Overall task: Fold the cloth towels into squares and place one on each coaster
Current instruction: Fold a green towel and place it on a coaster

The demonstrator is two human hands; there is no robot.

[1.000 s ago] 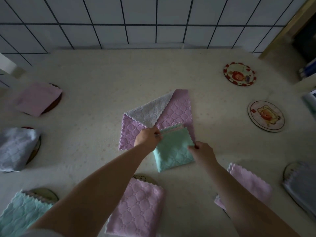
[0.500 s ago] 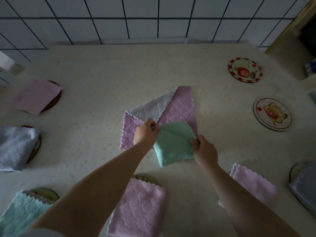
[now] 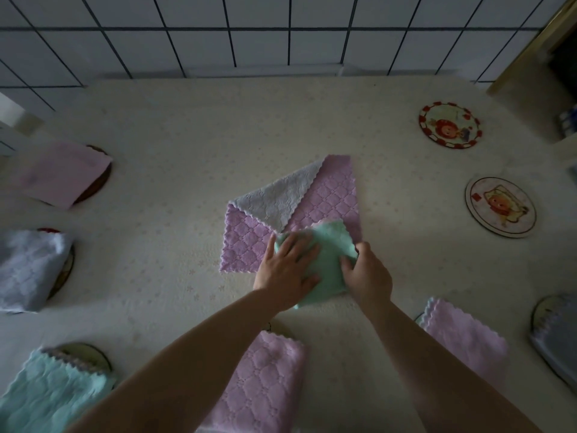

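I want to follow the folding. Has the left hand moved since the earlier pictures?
Yes. The left hand went from the green towel's left edge onto its top, lying flat, judged against the purple towel beneath.

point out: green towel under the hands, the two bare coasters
green towel [image 3: 331, 245]: head view, top face near its far corner
red-rimmed coaster [image 3: 449, 125]: head view, centre picture
pale coaster [image 3: 500, 211]: head view, centre picture

A domestic room, probably a kitchen or dining corner, is suggested. The worktop [image 3: 281, 126] is covered by a cream cloth printed with small flowers and is backed by a wall of white tiles [image 3: 256, 39] with dark grout. Cartoon-printed round coasters [image 3: 449, 125] are laid out on it, and a wooden door frame [image 3: 530, 48] is seen at the right.
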